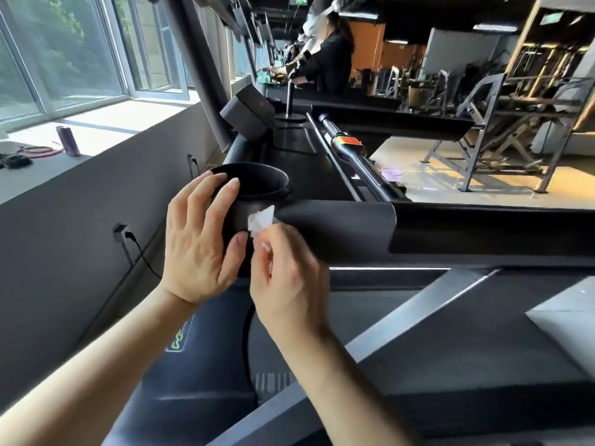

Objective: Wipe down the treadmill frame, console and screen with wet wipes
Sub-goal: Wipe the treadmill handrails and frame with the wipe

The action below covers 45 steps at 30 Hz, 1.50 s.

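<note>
Head view: the right hand (289, 278) pinches a small crumpled white wet wipe (262, 220) in curled fingers, held against the outer wall of the treadmill's black round plastic cup holder (257, 185), which lies just ahead of those fingers. The left hand (199, 239) rests its straight, spread fingers on the holder's rim, beside the wipe.

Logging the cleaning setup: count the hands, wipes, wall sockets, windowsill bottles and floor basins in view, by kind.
left hand and right hand: 2
wipe, in the right grip: 1
wall sockets: 2
bottle: 1
basin: 1
Total: 7
</note>
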Available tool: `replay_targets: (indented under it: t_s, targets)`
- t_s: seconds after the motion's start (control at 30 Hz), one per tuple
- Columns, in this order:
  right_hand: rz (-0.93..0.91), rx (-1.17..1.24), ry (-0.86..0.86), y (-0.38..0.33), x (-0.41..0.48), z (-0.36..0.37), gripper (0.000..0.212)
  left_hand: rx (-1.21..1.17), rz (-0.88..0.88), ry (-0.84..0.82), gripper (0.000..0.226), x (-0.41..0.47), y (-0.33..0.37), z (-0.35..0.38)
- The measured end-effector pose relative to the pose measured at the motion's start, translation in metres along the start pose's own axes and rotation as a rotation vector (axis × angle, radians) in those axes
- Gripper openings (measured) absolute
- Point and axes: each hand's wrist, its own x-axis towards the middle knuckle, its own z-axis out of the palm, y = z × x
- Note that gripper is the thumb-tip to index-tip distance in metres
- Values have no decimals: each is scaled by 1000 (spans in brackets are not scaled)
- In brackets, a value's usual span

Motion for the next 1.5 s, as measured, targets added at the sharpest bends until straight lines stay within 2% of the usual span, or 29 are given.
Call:
replay_targets:
  t_s: [0.13, 0.27, 0.37, 0.47, 0.6, 0.67, 0.73, 0.8, 0.87, 1.03, 1.17, 1.23, 1.37, 1.5]
  targets:
    - [-6, -24, 2, 34, -4, -27, 13, 33, 41, -24, 58, -1, -5, -6]
    - [216, -147, 182, 82, -6, -69, 1, -31, -9, 18, 57, 0, 2, 2]
    - [304, -164, 216, 86, -8, -74, 7, -79, -58, 66, 57, 2, 10, 10]
    - [275, -66, 173, 65, -9, -52, 6, -84, -67, 72, 58, 2, 11, 11]
    - [164, 46, 22, 22, -13, -7, 3, -75, -64, 64, 57, 2, 10, 10]
    - [84, 78, -77, 3, -16, 9, 13, -61, -57, 69, 56, 1, 9, 9]
    - [34, 90, -137, 1, -15, 11, 21, -44, -42, 60, 56, 0, 9, 9]
    - [18, 88, -158, 12, -16, -2, 15, -23, -26, 43, 57, -1, 7, 7]
    - [63, 54, -124, 34, -18, -24, 5, -10, -15, 31, 58, -1, 5, 4]
    - [339, -162, 140, 95, -19, -80, 4, -35, -40, 77, 59, 1, 11, 10]
    - [473, -114, 245, 86, -21, -69, 7, -63, -59, 89, 58, 2, 15, 13]
    - [420, -33, 211, 64, -24, -46, 0, -65, -55, 86, 58, 2, 13, 12]
    - [234, 109, 23, 27, -27, -8, 4, -64, -61, 82, 58, 2, 13, 11]
    - [15, 88, -159, 10, -26, 7, 14, -47, -67, 80, 57, 1, 12, 11]
